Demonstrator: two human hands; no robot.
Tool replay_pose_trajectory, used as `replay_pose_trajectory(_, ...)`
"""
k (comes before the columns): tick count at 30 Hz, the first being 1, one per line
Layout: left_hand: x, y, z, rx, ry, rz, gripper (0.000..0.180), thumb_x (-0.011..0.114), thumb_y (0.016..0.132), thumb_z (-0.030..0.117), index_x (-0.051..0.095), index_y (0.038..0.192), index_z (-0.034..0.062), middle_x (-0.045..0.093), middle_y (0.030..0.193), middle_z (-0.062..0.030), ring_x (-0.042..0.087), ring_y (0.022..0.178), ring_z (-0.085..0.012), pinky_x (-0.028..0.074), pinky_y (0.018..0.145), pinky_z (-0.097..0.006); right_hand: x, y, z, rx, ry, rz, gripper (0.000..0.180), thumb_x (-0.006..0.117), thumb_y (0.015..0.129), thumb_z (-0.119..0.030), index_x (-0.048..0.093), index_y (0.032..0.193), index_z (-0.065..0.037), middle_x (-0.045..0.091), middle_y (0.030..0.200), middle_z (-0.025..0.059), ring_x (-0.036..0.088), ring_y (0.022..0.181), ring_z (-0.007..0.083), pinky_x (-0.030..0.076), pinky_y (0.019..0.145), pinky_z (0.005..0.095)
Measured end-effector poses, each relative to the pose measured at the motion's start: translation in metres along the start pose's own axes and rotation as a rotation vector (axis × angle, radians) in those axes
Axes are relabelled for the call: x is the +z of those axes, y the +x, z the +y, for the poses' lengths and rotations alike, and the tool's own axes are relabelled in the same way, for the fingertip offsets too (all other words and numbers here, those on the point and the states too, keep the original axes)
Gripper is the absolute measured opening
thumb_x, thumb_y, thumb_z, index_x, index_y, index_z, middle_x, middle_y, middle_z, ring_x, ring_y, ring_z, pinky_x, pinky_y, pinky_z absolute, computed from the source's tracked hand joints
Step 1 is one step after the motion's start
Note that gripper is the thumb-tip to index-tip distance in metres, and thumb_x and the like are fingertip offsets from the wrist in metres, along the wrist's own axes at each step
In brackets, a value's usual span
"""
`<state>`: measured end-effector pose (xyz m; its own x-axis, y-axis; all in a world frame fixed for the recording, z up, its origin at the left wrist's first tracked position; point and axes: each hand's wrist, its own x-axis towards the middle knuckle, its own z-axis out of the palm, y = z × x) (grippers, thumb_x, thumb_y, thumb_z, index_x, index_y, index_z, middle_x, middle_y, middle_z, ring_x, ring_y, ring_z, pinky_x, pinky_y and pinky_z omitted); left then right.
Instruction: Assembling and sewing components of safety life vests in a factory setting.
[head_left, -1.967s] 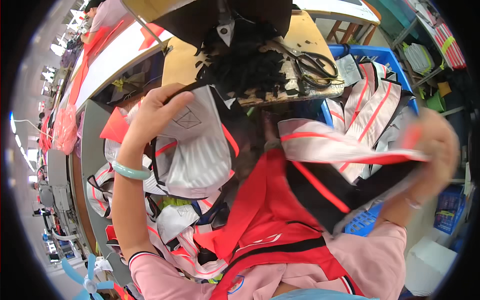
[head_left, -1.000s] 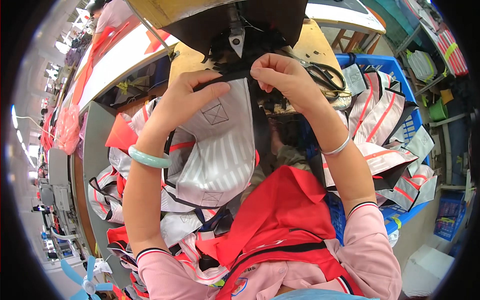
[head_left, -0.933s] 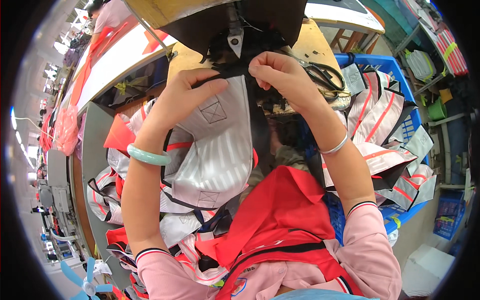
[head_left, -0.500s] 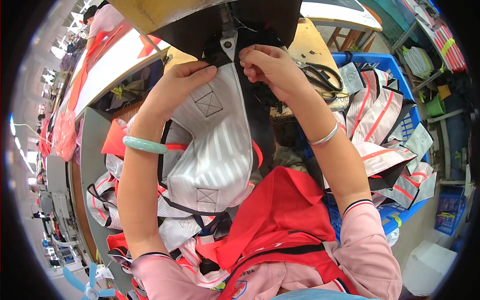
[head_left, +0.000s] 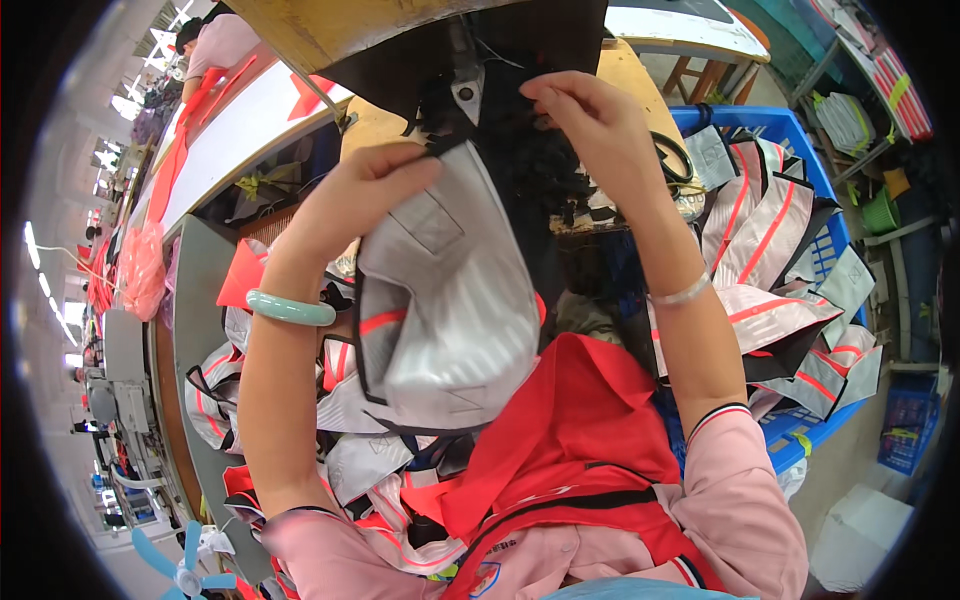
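My left hand (head_left: pixel 378 190) pinches the top edge of a silver-grey fabric piece (head_left: pixel 465 320) with black binding along its edges and stitched crossed squares. The piece hangs down in front of me, its lower end above my lap. To the right, my right hand (head_left: pixel 598 130) is raised apart from the fabric, thumb and fingers pressed together; whatever they may hold is too small to make out. Between the hands, a small pointed metal fitting (head_left: pixel 466 94) hangs under a yellowish machine top (head_left: pixel 330 30), just above the fabric's top corner. Dark scraps (head_left: pixel 535 150) lie behind it.
Black-handled scissors (head_left: pixel 672 160) rest on the wooden table at right. Beside it stands a blue basket (head_left: pixel 800 125) heaped with similar silver pieces. More pieces (head_left: pixel 215 390) lie in a pile at left. A red apron (head_left: pixel 560 430) covers my lap. Another person (head_left: pixel 215 50) leans over a far-left table.
My right hand has moved up and right, away from the metal fitting. The fabric in my left hand has shifted slightly right and down, its top corner now apart from the fitting.
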<state>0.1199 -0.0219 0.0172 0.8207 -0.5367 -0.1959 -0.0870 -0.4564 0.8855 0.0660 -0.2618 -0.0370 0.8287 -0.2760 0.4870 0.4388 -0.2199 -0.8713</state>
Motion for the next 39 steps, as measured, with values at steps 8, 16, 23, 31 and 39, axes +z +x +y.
replay_pose_trajectory(8, 0.060, -0.003, 0.016, 0.017, 0.304, -0.643, 0.030, 0.059, 0.089, 0.023, 0.061, 0.105, -0.0021, 0.061, 0.085, 0.0018, 0.049, 0.078, -0.0039, 0.043, 0.070, -0.021, 0.044, -0.106, -0.083, -0.706, -1.004, -0.666, 0.024, 0.058, 0.075, -0.013, 0.064, 0.095, 0.000, 0.058, 0.080, 0.0088, 0.060, 0.068, 0.0198, 0.047, 0.057, 0.0302)
replay_pose_trajectory(16, 0.080, -0.051, -0.030, 0.117, -0.304, -0.394, 0.055, 0.062, 0.087, 0.035, 0.051, 0.127, -0.0017, 0.060, 0.118, -0.0115, 0.054, 0.109, -0.0174, 0.041, 0.095, -0.030, 0.000, -0.095, -0.063, -0.311, -0.797, -0.799, 0.017, 0.061, 0.074, -0.015, 0.059, 0.082, -0.001, 0.064, 0.080, 0.0145, 0.065, 0.070, 0.0303, 0.052, 0.055, 0.0383)
replay_pose_trajectory(23, 0.103, -0.084, -0.053, 0.297, 0.226, 0.143, 0.039, 0.058, 0.084, 0.013, 0.056, 0.121, -0.0002, 0.063, 0.106, -0.0223, 0.062, 0.098, -0.0350, 0.047, 0.085, -0.035, -0.024, -0.068, -0.051, -0.154, -0.654, -0.611, 0.019, 0.066, 0.077, -0.017, 0.060, 0.088, -0.003, 0.063, 0.074, 0.0140, 0.062, 0.069, 0.0330, 0.047, 0.060, 0.0390)
replay_pose_trajectory(31, 0.053, -0.044, -0.026, 0.195, 0.210, 0.093, 0.027, 0.058, 0.089, 0.016, 0.061, 0.102, -0.0066, 0.062, 0.075, -0.0101, 0.056, 0.071, -0.0137, 0.046, 0.067, -0.029, -0.031, -0.027, -0.050, -0.177, -0.823, -0.644, 0.027, 0.059, 0.078, -0.025, 0.065, 0.096, -0.004, 0.067, 0.084, 0.0159, 0.063, 0.081, 0.0342, 0.050, 0.073, 0.0430)
replay_pose_trajectory(39, 0.009, 0.002, -0.011, 0.105, 0.158, -0.001, 0.034, 0.061, 0.088, 0.022, 0.062, 0.106, -0.0072, 0.062, 0.084, -0.0019, 0.052, 0.080, -0.0085, 0.043, 0.074, -0.024, -0.018, 0.012, -0.027, -0.129, -0.731, -0.559, 0.031, 0.062, 0.077, -0.029, 0.067, 0.093, -0.003, 0.065, 0.082, 0.0167, 0.063, 0.078, 0.0337, 0.050, 0.071, 0.0386)
